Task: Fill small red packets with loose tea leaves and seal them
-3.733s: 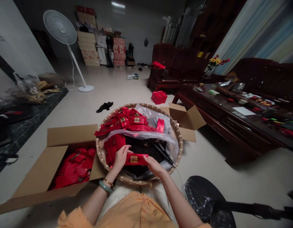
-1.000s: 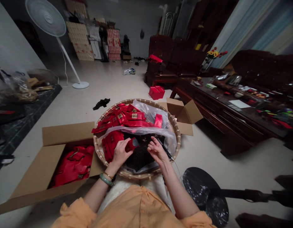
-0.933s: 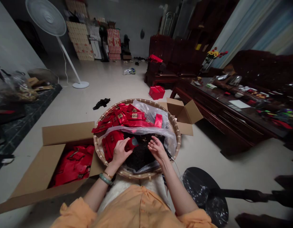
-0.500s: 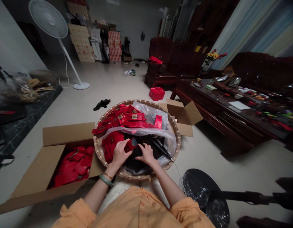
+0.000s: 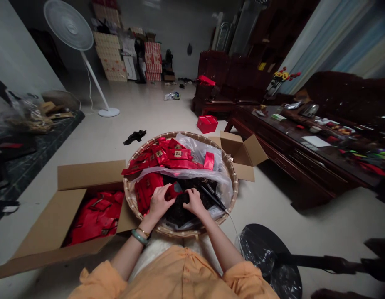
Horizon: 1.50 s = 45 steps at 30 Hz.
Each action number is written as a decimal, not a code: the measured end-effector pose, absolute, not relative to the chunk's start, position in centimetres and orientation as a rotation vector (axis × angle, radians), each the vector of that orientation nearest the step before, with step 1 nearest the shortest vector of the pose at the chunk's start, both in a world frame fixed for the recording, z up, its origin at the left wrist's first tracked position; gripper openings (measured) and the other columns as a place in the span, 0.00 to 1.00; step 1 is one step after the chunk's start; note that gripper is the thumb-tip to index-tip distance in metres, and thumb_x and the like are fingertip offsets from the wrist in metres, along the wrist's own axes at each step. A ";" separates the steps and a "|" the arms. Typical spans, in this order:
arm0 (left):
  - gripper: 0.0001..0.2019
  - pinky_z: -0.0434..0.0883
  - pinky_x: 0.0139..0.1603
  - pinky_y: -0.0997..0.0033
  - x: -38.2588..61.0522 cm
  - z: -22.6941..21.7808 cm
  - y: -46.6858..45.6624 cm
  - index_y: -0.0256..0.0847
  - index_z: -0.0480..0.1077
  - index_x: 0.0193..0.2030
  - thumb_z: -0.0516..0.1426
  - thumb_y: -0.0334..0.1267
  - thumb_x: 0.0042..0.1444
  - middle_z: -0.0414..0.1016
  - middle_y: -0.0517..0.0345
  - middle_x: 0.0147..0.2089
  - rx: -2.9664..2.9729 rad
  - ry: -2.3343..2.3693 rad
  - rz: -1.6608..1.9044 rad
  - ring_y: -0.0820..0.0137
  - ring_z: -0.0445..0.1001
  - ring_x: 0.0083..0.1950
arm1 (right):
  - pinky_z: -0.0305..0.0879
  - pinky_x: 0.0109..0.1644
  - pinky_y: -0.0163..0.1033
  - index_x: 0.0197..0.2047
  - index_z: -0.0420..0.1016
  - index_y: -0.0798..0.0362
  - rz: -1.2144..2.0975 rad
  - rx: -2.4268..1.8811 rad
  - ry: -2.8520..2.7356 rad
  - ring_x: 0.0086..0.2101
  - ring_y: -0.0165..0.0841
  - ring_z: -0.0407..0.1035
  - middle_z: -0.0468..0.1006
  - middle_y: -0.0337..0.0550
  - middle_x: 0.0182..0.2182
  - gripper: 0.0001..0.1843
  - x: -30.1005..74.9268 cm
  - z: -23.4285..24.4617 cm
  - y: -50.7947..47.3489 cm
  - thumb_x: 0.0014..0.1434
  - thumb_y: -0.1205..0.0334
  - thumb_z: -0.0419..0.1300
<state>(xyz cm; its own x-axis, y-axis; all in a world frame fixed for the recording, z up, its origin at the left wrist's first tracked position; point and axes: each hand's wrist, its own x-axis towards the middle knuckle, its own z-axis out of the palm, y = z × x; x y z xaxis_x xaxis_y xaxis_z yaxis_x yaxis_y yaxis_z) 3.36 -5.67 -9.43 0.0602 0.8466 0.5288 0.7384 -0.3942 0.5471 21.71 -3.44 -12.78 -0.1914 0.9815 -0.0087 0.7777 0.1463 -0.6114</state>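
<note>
A small red packet (image 5: 172,191) is held in my left hand (image 5: 159,202), its mouth open toward the right and its silvery inside showing. My right hand (image 5: 194,202) is just right of that mouth, fingers curved and thumb apart, low over dark, dry, leaf-like material (image 5: 176,214). Any bits under its fingertips are too small to make out. The loose material lies on a clear plastic sheet (image 5: 225,182) in a round woven basket (image 5: 234,197). Flat red packets (image 5: 147,189) lie left of my left hand, and filled-looking ones (image 5: 176,154) are heaped at the far side.
A black tong-like tool (image 5: 214,197) with a white cord rests at the basket's right. An open carton (image 5: 52,220) of red packets stands left, another open carton (image 5: 247,151) behind right. A black round base (image 5: 264,249) is at lower right, a dark wooden table (image 5: 292,145) beyond.
My right hand has drawn slightly right, away from the packet's mouth, its fingers a little more curled. The left hand still holds the red packet. The view has shifted slightly.
</note>
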 end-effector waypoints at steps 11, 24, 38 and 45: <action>0.23 0.70 0.48 0.58 3.3 -9.4 -5.8 0.41 0.65 0.52 0.60 0.35 0.47 0.73 0.51 0.46 2.182 1.673 1.241 0.61 0.70 0.46 | 0.61 0.45 0.40 0.33 0.66 0.49 1.275 -1.397 -1.068 0.35 0.34 0.64 0.69 0.36 0.30 0.13 22.8 -12.8 -2.4 0.39 0.64 0.59; 0.24 0.70 0.48 0.59 4.0 -9.1 -6.0 0.40 0.65 0.52 0.60 0.32 0.46 0.73 0.51 0.48 2.247 1.615 1.198 0.61 0.70 0.46 | 0.68 0.39 0.41 0.35 0.72 0.53 1.900 -0.637 -0.010 0.39 0.35 0.71 0.78 0.45 0.36 0.10 23.1 -8.6 -3.3 0.52 0.59 0.54; 0.25 0.70 0.45 0.62 6.4 -8.5 -5.7 0.41 0.67 0.51 0.62 0.31 0.43 0.74 0.53 0.46 2.195 1.647 1.053 0.62 0.68 0.45 | 0.66 0.48 0.44 0.34 0.72 0.51 1.394 -0.693 -0.372 0.33 0.32 0.72 0.77 0.37 0.29 0.15 20.1 -3.8 -2.8 0.58 0.51 0.50; 0.26 0.70 0.44 0.63 6.8 -8.7 -5.6 0.39 0.66 0.52 0.62 0.33 0.43 0.74 0.51 0.43 2.141 1.707 1.017 0.62 0.69 0.44 | 0.64 0.50 0.42 0.41 0.72 0.53 1.185 -0.888 -0.744 0.40 0.34 0.70 0.77 0.42 0.37 0.23 19.9 -5.2 -2.7 0.59 0.45 0.46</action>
